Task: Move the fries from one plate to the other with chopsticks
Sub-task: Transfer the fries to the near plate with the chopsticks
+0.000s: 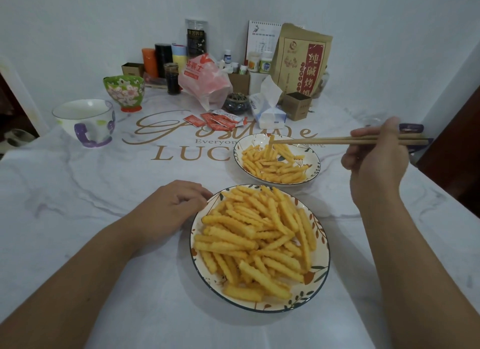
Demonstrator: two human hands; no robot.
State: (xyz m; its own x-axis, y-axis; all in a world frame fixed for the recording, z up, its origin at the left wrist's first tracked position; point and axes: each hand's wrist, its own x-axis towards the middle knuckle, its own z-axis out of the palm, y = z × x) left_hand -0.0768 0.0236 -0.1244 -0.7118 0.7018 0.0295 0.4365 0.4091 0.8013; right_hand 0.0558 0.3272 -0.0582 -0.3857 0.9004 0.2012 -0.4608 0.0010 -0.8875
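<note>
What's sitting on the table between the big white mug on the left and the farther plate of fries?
In the head view, that stretch between the white mug and the farther plate holds only bare tablecloth with gold lettering; the red sauce packets lie slightly behind it.

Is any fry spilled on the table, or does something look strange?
No fry lies on the table. Only the ketchup packets lie scattered loosely behind the far plate; the near plate is piled high.

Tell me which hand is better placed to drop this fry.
Right hand: it holds the chopsticks, a fry in their tips above the far plate. The left hand rests by the near plate.
</note>
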